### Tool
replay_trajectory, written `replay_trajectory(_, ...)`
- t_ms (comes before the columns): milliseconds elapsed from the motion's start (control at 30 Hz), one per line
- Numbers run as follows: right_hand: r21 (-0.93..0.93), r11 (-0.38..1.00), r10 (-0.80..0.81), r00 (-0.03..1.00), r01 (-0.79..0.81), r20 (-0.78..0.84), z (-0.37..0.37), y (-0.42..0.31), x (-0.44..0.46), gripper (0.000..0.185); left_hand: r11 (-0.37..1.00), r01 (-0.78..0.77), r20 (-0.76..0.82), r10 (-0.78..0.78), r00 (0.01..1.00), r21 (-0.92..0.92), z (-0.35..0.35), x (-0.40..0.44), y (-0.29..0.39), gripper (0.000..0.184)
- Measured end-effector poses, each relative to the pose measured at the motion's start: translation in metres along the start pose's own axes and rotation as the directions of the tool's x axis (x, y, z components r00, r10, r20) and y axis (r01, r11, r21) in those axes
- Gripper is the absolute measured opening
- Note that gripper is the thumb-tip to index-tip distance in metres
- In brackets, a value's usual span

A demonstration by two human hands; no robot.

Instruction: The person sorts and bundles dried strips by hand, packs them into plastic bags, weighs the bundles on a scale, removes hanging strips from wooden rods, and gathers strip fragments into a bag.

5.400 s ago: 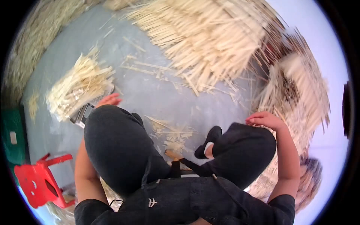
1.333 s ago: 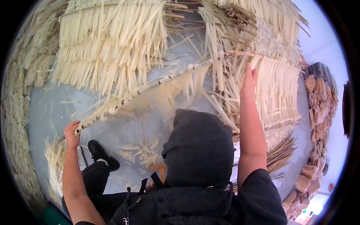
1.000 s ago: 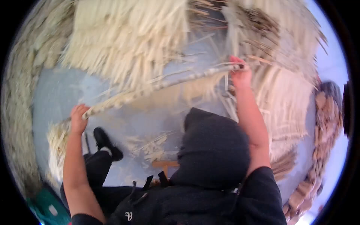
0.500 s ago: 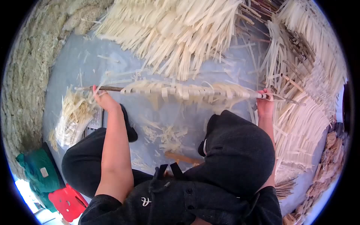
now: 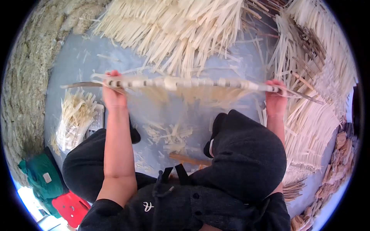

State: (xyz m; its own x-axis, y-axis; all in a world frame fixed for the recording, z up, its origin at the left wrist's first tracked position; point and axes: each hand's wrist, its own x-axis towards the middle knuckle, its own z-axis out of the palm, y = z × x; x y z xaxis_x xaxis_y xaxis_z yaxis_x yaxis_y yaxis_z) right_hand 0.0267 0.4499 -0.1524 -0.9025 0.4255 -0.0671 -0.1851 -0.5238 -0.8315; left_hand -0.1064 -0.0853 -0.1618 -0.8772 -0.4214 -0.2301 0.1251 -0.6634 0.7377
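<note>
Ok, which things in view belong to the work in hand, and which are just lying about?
In use: left hand, right hand, stick, strips along it; probably the bundled strips too.
Apparently just lying about: floor scraps, red chair, green item.

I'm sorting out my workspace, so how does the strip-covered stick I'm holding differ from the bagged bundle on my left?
The strip-covered stick stretches between your left hand and right hand, while the bagged bundle sits with no hand on it. Strips line the strip-covered stick in a row; in the bagged bundle they bunch together, sticking out of clear plastic. Both have pale, narrow strips.
</note>
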Motion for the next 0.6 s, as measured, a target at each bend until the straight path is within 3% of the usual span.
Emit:
replay_trajectory(67,-0.007,0.998,-0.062,0.998,0.062,0.011,0.001,0.001,-0.009,0.029,1.0,-0.016,-0.033,0.016,0.999,-0.001,0.001,-0.012,0.009,0.02)
replay_trajectory(133,-0.145,0.987,-0.076,0.995,0.065,-0.071,-0.011,0.021,-0.008,0.031,0.999,-0.04,-0.041,0.039,0.998,-0.026,-0.016,-0.003,-0.01,0.021)
replay_trajectory(167,-0.302,0.953,-0.008,0.997,-0.016,-0.076,-0.001,0.037,-0.009,0.035,0.995,0.078,0.021,-0.08,0.997,0.065,-0.058,0.013,-0.042,0.022)
replay_trajectory(200,-0.303,0.953,-0.015,0.997,-0.01,-0.078,0.003,0.05,-0.016,0.035,0.969,0.186,0.072,-0.2,0.977,0.162,-0.079,0.023,-0.06,0.023)
replay_trajectory(267,-0.387,0.905,0.103,0.973,-0.178,-0.208,0.009,0.066,-0.013,0.039,0.968,0.203,0.005,-0.206,0.978,0.148,-0.04,0.002,-0.069,0.023)
replay_trajectory(300,-0.427,0.902,0.025,0.994,-0.069,-0.108,0.017,0.056,-0.014,0.045,0.96,0.237,-0.093,-0.225,0.97,0.152,-0.028,-0.011,-0.066,0.023)
replay_trajectory(333,-0.431,0.896,0.056,0.99,-0.108,-0.132,0.023,0.042,-0.025,0.045,0.95,0.26,-0.122,-0.242,0.963,0.172,-0.028,-0.022,-0.055,0.023)
replay_trajectory(433,-0.275,0.958,0.012,0.94,0.087,0.341,0.03,0.013,-0.011,0.044,0.993,0.121,0.086,-0.119,0.989,-0.015,0.005,-0.028,-0.037,0.028)
replay_trajectory(467,-0.278,0.956,0.006,0.939,0.095,0.343,0.029,0.02,-0.011,0.044,0.992,0.123,0.091,-0.12,0.989,-0.021,-0.002,-0.025,-0.049,0.028)
replay_trajectory(533,-0.394,0.913,0.146,0.985,-0.1,0.087,0.021,0.062,-0.016,0.043,0.981,0.169,0.114,-0.179,0.977,0.093,-0.033,-0.016,-0.088,0.03)
replay_trajectory(567,-0.338,0.925,0.155,0.984,-0.174,-0.084,0.012,0.087,-0.016,0.043,0.963,0.238,0.097,-0.25,0.963,0.125,-0.04,-0.022,-0.104,0.031)
replay_trajectory(600,-0.337,0.927,0.147,0.987,-0.163,-0.072,0.021,0.086,-0.008,0.043,0.967,0.228,0.104,-0.24,0.965,0.118,-0.028,-0.025,-0.106,0.031)
